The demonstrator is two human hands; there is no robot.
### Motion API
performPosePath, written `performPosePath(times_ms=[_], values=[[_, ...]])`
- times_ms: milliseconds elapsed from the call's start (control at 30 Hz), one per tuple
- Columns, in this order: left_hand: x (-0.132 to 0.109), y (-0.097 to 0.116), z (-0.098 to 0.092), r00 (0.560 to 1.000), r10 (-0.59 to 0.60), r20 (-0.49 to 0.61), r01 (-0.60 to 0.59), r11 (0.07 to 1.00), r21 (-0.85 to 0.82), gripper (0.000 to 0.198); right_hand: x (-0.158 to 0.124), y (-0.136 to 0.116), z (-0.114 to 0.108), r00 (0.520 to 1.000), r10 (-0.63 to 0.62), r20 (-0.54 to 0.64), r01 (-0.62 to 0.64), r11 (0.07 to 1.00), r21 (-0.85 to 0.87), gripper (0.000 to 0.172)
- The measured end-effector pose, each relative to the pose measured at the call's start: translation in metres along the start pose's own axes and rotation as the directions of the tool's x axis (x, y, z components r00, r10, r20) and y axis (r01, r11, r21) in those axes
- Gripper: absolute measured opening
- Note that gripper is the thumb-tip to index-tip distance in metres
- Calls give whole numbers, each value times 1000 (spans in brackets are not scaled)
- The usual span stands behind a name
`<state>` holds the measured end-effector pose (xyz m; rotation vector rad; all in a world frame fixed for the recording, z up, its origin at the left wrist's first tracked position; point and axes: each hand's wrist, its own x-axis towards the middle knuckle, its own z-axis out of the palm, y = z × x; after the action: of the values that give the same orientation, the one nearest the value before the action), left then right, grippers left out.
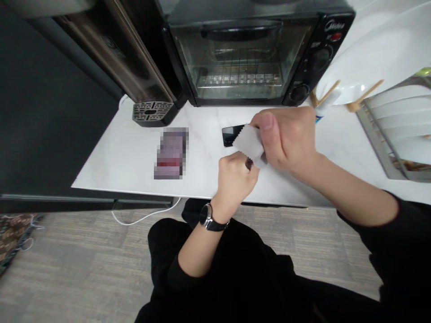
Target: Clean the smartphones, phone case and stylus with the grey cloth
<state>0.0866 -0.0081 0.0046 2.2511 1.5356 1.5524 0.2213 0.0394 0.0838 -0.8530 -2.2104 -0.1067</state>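
My right hand is closed on a small white cloth with zigzag edges, thumb on top, and presses it onto a black phone that lies on the white counter. My left hand, with a watch on its wrist, is curled in a fist just below the cloth, its fingers pinched at the cloth's lower edge and at a small dark item that I cannot make out. Most of the phone is hidden under the cloth and my right hand.
A second phone with a blurred screen lies to the left. A black toaster oven and a coffee machine stand at the back. A dish rack with white plates is at the right. A white cable hangs below the counter edge.
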Motion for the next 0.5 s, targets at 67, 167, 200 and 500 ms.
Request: performPosePath(times_ms=[67, 167, 200, 500], values=[[2, -1, -1, 1000, -16, 14, 16, 1000, -14, 28, -1, -10, -2, 996, 87, 0, -87, 996, -21, 66], [-1, -6, 1, 995, -103, -3, 102, 994, -45, 18, 3, -27, -1, 994, -56, 92, 61, 997, -55, 57], [-3, -8, 2, 992, -122, -14, 121, 991, -52, 15, 5, -29, 0, 981, -151, 121, 158, 986, -59, 56], [3, -2, -2, 998, -16, 67, 22, 996, -85, 28, -4, 2, 3, 995, -86, -46, 88, 995, 48, 69]])
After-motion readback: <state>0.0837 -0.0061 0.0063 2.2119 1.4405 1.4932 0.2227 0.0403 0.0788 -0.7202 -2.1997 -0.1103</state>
